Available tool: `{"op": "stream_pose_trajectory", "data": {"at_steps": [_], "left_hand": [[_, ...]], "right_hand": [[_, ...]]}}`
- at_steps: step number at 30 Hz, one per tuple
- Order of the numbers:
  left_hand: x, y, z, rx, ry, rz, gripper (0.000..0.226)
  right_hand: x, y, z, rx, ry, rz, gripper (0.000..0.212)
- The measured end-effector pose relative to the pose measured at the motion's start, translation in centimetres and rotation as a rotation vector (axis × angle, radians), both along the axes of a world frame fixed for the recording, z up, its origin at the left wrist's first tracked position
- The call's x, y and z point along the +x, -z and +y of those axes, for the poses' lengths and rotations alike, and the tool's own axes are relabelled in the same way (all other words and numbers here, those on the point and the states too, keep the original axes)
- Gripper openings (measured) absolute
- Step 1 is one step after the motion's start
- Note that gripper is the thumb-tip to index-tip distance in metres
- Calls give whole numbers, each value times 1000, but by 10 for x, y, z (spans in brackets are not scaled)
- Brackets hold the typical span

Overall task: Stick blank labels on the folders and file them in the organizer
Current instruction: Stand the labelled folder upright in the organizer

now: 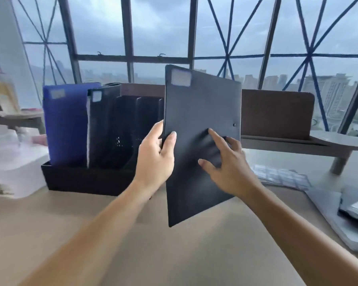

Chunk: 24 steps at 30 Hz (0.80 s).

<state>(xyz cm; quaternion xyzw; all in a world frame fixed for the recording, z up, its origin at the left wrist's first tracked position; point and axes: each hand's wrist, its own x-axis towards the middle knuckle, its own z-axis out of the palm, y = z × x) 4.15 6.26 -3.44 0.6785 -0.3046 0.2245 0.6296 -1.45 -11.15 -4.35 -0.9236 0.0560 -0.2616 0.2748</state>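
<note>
Gripping dark folder (203,104) edge: left hand (155,159) | right hand (229,168) spread, touching cover

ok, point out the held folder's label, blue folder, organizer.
held folder's label (181,77): head view, middle of the white sticker.
blue folder (67,129): head view, middle of its front cover.
organizer (87,180): head view, its black front wall.

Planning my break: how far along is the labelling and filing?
Done: the blue folder and a black folder stand labelled in the organizer. In hand: a dark folder, already labelled, gripped by the left hand, the right hand touching its face. Left: slotting it in; free slots remain.
</note>
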Motion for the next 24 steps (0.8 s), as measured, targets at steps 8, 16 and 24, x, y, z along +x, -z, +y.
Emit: {"op": "stream_pose_trajectory", "data": {"at_steps": [8, 16, 24], "left_hand": [[24, -46, 103, -60, -374, -132, 12], [56, -71, 182, -35, -584, -231, 24], [90, -69, 218, 43, -612, -244, 32]], "right_hand": [[90, -72, 119, 123, -356, -77, 72], [149, -104, 211, 221, -557, -115, 71], [199, -101, 257, 339, -670, -83, 78]]}}
